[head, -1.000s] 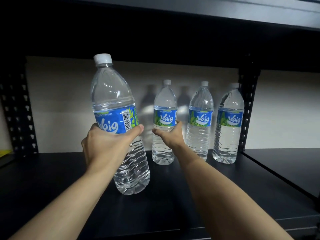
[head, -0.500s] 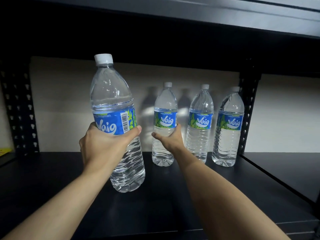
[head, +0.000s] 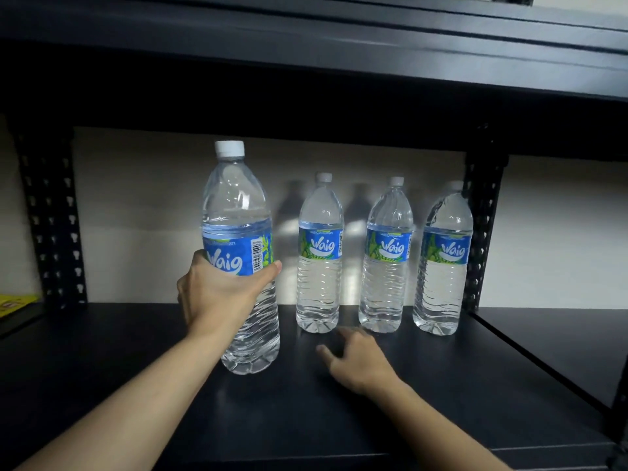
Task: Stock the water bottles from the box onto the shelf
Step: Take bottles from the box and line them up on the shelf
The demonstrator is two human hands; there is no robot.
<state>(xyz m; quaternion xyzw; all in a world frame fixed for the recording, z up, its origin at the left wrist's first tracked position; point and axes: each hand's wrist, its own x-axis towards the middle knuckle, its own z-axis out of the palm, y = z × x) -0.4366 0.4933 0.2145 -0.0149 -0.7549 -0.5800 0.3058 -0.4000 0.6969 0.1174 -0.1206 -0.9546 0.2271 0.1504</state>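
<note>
Bottle (head: 238, 212) in left hand (head: 217, 294), right hand (head: 356, 365) over shelf (head: 441, 385)

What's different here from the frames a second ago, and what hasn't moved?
The right hand let go of the leftmost back-row clear plastic water bottle and drew back toward the camera. It is now open and low over the black metal shelf. Unchanged: the left hand still grips the nearer blue-labelled clear plastic water bottle upright, and the three bottles at the back stand in their row.
</note>
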